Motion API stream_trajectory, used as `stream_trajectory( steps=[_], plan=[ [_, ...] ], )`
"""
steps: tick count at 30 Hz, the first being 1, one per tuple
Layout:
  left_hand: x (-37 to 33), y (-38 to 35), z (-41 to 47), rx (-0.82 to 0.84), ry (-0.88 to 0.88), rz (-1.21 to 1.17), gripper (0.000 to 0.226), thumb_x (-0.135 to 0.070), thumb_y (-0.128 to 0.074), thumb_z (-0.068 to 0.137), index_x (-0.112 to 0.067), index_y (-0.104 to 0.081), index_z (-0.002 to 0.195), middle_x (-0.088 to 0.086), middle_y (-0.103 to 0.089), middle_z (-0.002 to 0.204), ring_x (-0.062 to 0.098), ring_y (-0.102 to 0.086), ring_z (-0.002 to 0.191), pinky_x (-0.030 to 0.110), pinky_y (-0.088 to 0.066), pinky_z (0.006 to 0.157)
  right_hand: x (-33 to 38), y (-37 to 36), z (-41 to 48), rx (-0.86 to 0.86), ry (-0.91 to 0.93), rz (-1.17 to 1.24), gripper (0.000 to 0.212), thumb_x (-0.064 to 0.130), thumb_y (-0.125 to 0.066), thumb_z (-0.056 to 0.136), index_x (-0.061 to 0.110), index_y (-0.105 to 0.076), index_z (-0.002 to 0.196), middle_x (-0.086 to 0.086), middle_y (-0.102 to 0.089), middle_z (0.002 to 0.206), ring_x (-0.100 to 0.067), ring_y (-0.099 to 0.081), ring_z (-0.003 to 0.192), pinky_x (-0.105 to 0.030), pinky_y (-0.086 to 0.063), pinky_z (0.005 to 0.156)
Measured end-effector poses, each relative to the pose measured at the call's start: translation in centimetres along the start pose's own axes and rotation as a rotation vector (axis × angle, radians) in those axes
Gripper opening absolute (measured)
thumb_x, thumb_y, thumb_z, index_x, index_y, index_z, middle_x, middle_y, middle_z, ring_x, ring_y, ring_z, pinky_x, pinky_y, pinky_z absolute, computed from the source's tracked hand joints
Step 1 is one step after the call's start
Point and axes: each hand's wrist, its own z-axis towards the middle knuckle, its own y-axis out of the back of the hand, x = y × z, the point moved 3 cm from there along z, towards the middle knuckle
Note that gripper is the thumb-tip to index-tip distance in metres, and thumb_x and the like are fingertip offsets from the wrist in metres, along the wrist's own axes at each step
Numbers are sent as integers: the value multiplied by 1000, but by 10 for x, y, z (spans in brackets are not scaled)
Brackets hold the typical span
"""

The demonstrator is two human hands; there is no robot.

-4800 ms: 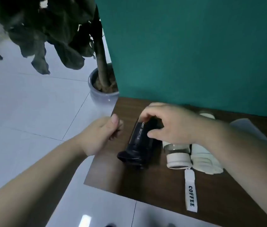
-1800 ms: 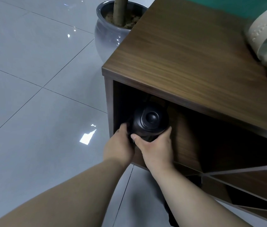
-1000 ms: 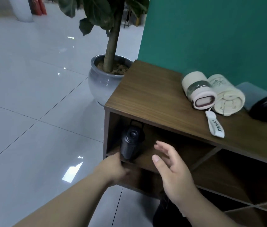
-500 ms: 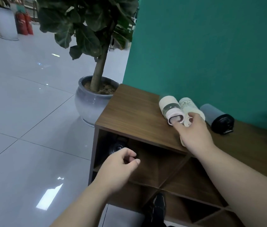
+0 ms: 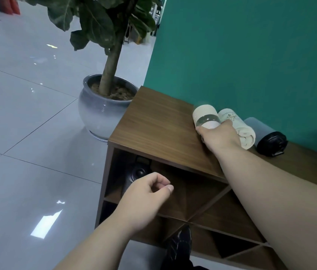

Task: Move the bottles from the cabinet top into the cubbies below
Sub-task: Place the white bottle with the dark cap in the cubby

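I'm working the cream cylindrical bottle with a clear glass band [image 5: 206, 118], which lies on its side on the brown wood-grain cabinet top [image 5: 159, 123], touching the cream printed bottle [image 5: 237, 125] beside it. Lying flat keeps it low, though a round body like that would roll, so I judge the neighbour is acting as a stop. My right hand [image 5: 220, 137] is wrapped over its near, cap end, fingers closed around it; the cap itself is hidden under the palm. Taking it by the end should let me feed it base-first into a cubby.

Further right the grey bottle with a black lid [image 5: 266, 135] lies apart from the pair, near the teal wall [image 5: 251, 55].

Below, the black bottle [image 5: 137, 175] already sits in the top-left cubby [image 5: 114, 172], lid facing out. My left hand [image 5: 144, 199] hovers in front of that opening, loosely curled, holding nothing, probably ready to steady the next one.

The potted plant in a grey glazed pot [image 5: 103, 110] stands just beside the cabinet's left end.
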Motion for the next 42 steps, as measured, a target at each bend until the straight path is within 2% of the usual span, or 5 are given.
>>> stream_trajectory(
  steps=[11, 17, 25, 33, 42],
  plan=[
    [4, 12, -9, -31, 58, 6, 2, -30, -76, 93, -31, -74, 93, -7, -74, 89, 9, -68, 83, 26, -51, 74, -18, 56, -63, -11, 128, 238, 67, 43, -62, 79, 22, -39, 138, 5, -61, 101, -25, -57, 91, -36, -43, 78],
    [12, -1, -21, 305, 57, -51, 84, -35, -91, 60, -48, -53, 134, -12, -71, 111, 9, -70, 81, 32, -59, 83, -45, 86, -138, 113, 362, 381, 61, 38, -75, 71, 41, -44, 123, 15, -64, 100, -1, -63, 88, -25, -46, 72],
    [62, -31, -21, 212, 244, 53, 106, -7, -93, 71, -39, -29, 149, -17, -66, 112, 1, -73, 87, 16, -61, 75, -104, 8, -155, 326, 339, 217, 58, 47, -78, 62, 48, -54, 115, 28, -61, 110, 7, -57, 105, -14, -43, 85],
    [112, -85, 17, 177, 257, 338, 86, -41, -92, 56, -41, -49, 130, -16, -62, 125, 8, -65, 109, 34, -58, 92, -134, -73, -125, 418, 183, 286, 99, 42, -81, 64, 44, -33, 149, 13, -59, 135, -10, -59, 120, -35, -51, 101],
    [146, -122, 62, 78, 298, 384, 67, -46, -86, 54, -39, -60, 114, -13, -68, 113, 5, -70, 97, 42, -64, 83, -169, -120, -86, 484, 106, 441, 80, 30, -89, 63, 63, -48, 122, 25, -64, 124, 3, -61, 116, -26, -50, 100]
  ],
)
